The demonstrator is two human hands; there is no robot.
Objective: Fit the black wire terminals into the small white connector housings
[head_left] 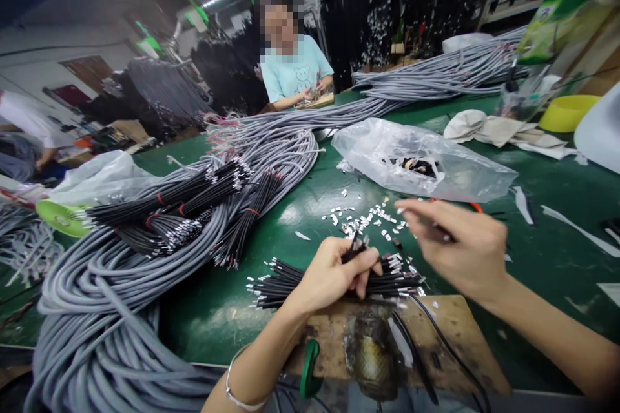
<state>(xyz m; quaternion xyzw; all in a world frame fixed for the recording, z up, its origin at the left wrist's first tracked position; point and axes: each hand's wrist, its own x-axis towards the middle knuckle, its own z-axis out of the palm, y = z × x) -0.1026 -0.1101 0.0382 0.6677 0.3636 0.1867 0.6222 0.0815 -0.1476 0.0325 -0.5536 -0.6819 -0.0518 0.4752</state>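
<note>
My left hand (339, 268) is closed around a short black cable (357, 246), whose end sticks up between thumb and forefinger. Under that hand lies a loose pile of short black cables (281, 281) with white-tipped ends. To its right, above the table, my right hand (450, 239) has its fingers pinched together. Something small and pale shows at its fingertips, and something dark lies against the palm; I cannot make out either. Small white scraps (361, 222) are scattered on the table just beyond both hands.
A stained wooden board (450, 335) with a metal device (372, 355) and a green handle (309, 368) is nearest me. Grey cable coils (121, 335) and black cable bundles (169, 200) fill the left. A plastic bag (465, 168) lies ahead; a person (295, 71) works opposite.
</note>
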